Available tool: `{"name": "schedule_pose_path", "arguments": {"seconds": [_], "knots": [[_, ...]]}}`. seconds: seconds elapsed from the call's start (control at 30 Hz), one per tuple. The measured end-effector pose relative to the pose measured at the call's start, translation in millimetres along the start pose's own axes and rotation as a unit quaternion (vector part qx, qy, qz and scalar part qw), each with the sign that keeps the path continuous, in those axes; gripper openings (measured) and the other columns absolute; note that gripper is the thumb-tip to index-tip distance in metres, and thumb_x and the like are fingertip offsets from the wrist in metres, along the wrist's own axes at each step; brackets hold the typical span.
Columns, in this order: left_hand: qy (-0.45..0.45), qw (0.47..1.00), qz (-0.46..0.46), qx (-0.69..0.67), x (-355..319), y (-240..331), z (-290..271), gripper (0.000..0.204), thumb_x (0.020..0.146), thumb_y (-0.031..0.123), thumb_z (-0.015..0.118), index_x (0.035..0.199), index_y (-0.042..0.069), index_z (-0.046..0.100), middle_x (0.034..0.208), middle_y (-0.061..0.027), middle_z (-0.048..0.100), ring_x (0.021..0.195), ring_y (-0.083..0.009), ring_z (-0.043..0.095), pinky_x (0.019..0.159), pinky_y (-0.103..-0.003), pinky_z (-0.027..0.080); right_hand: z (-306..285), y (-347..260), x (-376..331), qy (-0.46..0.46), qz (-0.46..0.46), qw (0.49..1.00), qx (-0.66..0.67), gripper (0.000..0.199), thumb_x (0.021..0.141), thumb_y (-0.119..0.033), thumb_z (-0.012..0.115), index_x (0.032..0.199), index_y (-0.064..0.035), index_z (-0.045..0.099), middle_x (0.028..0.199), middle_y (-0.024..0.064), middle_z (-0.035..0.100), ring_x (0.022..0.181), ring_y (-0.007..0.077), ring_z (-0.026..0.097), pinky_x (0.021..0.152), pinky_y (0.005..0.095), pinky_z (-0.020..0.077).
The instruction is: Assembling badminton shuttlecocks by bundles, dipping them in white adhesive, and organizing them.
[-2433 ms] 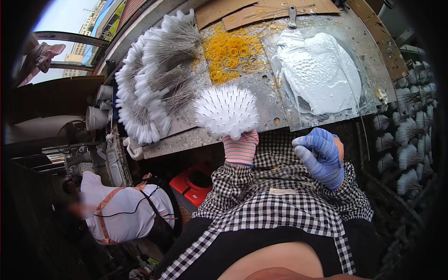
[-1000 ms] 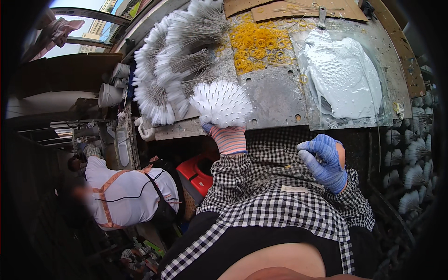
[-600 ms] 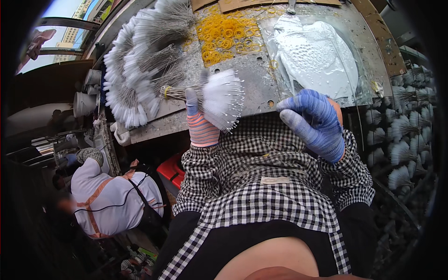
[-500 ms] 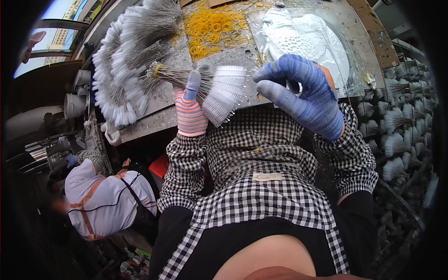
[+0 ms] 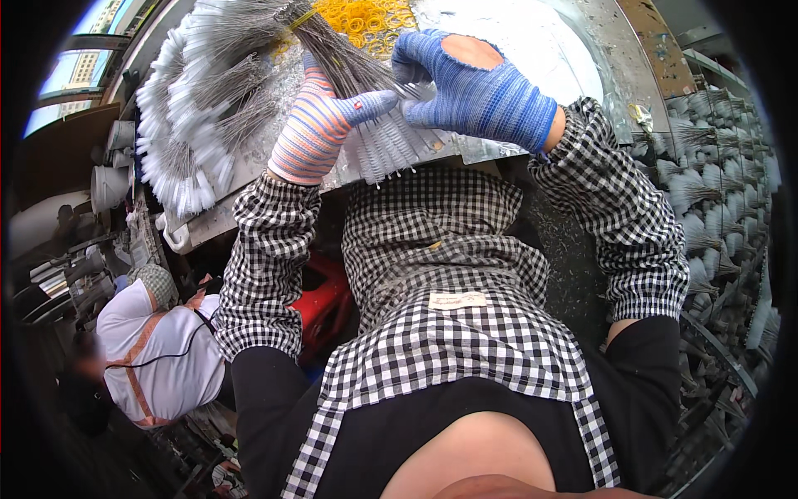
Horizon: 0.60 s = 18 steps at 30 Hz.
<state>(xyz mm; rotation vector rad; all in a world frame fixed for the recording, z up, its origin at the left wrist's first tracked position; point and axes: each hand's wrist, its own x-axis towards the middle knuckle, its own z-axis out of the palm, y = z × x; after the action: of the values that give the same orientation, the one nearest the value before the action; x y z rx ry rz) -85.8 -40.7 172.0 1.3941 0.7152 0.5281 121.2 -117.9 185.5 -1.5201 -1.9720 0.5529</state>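
A bundle of thin wire-stemmed brushes with white bristles (image 5: 378,151) slants across the table edge in front of me, a yellow rubber band round its upper stems. My left hand (image 5: 314,129), in a pink-and-blue striped knit glove, is closed on the bundle, thumb laid across the front and the other fingers partly hidden behind the stems. From the right, my right hand (image 5: 490,87) meets the bundle with curled fingers and thumb round its right side. Its blue glove has a large hole over the back of the hand. The wires hide some fingertips.
A large heap of similar brushes (image 5: 195,108) covers the table's left. Yellow rubber bands (image 5: 366,21) lie scattered behind the bundle, with a white sheet (image 5: 532,41) farther right. Racked brushes (image 5: 706,187) stand at right. Another person (image 5: 158,353) sits at lower left; a red stool (image 5: 326,295) is nearby.
My right hand has moved left from beside the bundle onto its right side. The bundle has swung steeper, bristles pointing toward me, and my left thumb now lies across it.
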Motion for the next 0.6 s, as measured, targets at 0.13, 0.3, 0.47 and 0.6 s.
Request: {"name": "schedule_pose_path", "arguments": {"seconds": [0.13,0.3,0.47,0.6], "knots": [[0.038,0.999,0.032,-0.017,1,-5,0,0.055,0.081,0.001,0.071,0.132,0.003,0.049,0.116,-0.0087,0.067,0.105,-0.0194,0.065,0.094,-0.034,0.052,9,1,-7,0.072,-0.070,0.995,-0.029,0.035,0.077,-0.018,0.076,0.106,-0.0065,0.062,0.093,0.0101,0.067,0.086,0.0291,0.068,0.081,0.0384,0.0555],[0.018,0.999,0.020,-0.023,10,-6,-4,0.054,0.081,0.002,0.069,0.132,0.005,0.050,0.112,-0.0060,0.067,0.102,-0.0163,0.065,0.089,-0.031,0.052,14,6,-8,0.115,-0.248,0.961,-0.036,0.026,0.069,-0.008,0.075,0.095,-0.0113,0.068,0.098,0.0093,0.063,0.092,0.0290,0.064,0.077,0.0381,0.0538],[0.041,0.998,0.020,0.050,20,-5,-6,0.054,0.082,0.003,0.070,0.132,0.004,0.051,0.113,-0.0047,0.067,0.099,-0.0151,0.065,0.087,-0.030,0.053,14,14,-13,0.064,-0.249,0.933,-0.253,0.021,0.079,-0.014,0.068,0.099,-0.0136,0.073,0.105,0.0106,0.065,0.096,0.0288,0.064,0.080,0.0393,0.0544],[0.055,0.996,-0.003,0.073,39,-18,-21,0.054,0.081,0.004,0.072,0.131,0.002,0.053,0.105,-0.0034,0.068,0.092,-0.0139,0.065,0.082,-0.028,0.053,13,19,-12,0.054,-0.216,0.933,-0.282,0.017,0.078,-0.016,0.070,0.095,-0.0128,0.073,0.102,0.0106,0.065,0.094,0.0277,0.065,0.078,0.0391,0.0548]]}}
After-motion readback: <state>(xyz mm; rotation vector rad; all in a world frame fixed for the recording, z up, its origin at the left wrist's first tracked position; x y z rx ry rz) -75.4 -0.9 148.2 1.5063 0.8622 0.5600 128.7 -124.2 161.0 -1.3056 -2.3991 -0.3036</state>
